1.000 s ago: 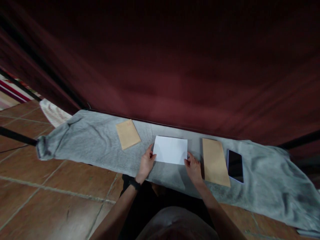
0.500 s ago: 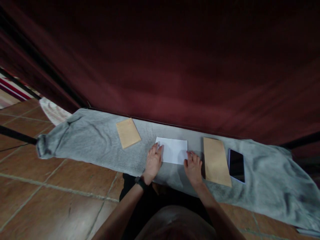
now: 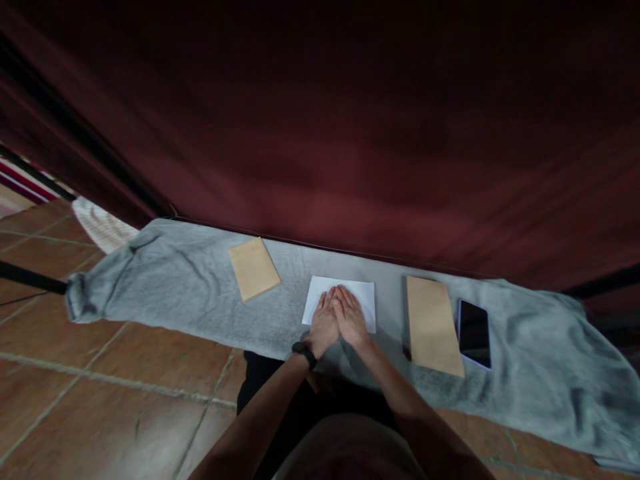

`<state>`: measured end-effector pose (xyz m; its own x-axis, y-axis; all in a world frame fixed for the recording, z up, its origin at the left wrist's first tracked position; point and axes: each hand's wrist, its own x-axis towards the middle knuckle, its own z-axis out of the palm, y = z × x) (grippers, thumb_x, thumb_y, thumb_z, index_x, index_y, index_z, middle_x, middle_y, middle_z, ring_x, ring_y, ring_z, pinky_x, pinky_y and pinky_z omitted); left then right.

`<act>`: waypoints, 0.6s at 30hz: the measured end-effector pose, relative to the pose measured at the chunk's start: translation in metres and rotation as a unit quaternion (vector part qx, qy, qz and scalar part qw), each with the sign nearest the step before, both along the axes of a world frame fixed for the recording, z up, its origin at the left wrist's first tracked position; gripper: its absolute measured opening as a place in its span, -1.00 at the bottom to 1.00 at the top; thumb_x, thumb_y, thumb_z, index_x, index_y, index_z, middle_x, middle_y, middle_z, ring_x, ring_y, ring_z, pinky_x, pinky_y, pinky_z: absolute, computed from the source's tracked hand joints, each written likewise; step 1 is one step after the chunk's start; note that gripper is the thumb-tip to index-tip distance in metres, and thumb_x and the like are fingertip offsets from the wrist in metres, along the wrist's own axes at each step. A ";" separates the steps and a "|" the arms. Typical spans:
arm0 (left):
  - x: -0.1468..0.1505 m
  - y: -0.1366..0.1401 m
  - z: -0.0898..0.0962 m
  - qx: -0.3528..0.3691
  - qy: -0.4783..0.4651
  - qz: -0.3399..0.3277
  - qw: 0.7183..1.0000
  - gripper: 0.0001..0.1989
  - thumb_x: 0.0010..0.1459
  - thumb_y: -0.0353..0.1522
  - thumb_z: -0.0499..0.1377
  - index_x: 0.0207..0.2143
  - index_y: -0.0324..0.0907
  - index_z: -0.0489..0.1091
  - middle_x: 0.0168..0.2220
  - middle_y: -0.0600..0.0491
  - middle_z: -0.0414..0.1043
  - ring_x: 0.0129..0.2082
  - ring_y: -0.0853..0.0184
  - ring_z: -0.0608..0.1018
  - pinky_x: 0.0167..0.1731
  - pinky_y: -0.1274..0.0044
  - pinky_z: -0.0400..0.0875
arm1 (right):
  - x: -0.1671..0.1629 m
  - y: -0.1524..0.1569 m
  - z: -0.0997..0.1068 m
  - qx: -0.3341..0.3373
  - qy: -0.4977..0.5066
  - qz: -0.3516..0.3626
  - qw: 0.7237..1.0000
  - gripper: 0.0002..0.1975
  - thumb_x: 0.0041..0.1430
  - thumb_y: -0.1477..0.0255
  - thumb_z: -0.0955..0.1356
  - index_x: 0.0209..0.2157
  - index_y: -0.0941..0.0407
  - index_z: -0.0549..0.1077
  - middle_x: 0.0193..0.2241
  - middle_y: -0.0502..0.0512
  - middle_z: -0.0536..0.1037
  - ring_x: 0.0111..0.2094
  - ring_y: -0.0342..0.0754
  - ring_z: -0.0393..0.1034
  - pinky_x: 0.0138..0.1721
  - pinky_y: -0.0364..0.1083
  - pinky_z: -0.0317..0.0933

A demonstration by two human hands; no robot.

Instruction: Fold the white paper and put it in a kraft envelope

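A white sheet of paper [image 3: 313,293], wider than it is tall, lies on the grey cloth before me. My left hand [image 3: 325,321] rests flat on its middle, fingers stretched out and pointing away from me. Beside it and touching it, my right hand [image 3: 351,315] also lies flat on the paper, the two hands meeting at the thumbs. Both hide the centre and part of the near edge of the sheet. A dark watch [image 3: 305,353] sits on my left wrist.
The grey cloth [image 3: 170,280] covers a long narrow surface. To the left lies a small brown envelope [image 3: 255,268]; to the right, a larger brown envelope [image 3: 433,327] and a phone [image 3: 474,335]. A dark red curtain [image 3: 340,167] hangs behind, and floor tiles [image 3: 140,400] show below.
My hands have moved inward from the paper's left and right edges and come together flat on its middle. The envelopes and phone have stayed in place.
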<state>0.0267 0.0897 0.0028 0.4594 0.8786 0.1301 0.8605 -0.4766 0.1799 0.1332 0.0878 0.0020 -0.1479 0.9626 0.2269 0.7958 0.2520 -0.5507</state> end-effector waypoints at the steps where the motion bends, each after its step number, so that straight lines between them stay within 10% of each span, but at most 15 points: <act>1: -0.003 0.003 0.000 0.003 0.004 0.003 1.000 -0.39 0.32 -0.42 -0.07 0.40 -0.33 0.01 0.38 -0.22 0.10 0.41 0.14 0.12 0.37 0.19 -0.02 | 0.002 0.002 0.000 -0.002 -0.018 -0.001 1.000 -0.45 0.49 0.32 -0.02 0.35 0.18 0.20 0.34 0.18 0.24 0.37 -0.01 0.06 0.38 0.12 -0.05; 18: -0.036 0.012 0.012 0.005 0.038 0.049 0.998 -0.41 0.40 -0.17 -0.06 0.38 -0.21 0.09 0.42 -0.17 -0.02 0.42 0.04 0.07 0.37 0.07 -0.22 | 0.056 0.012 -0.019 0.032 -0.172 -0.085 0.981 -0.42 0.45 0.25 0.09 0.36 0.27 0.16 0.37 0.34 0.13 0.37 0.20 0.01 0.34 0.22 -0.12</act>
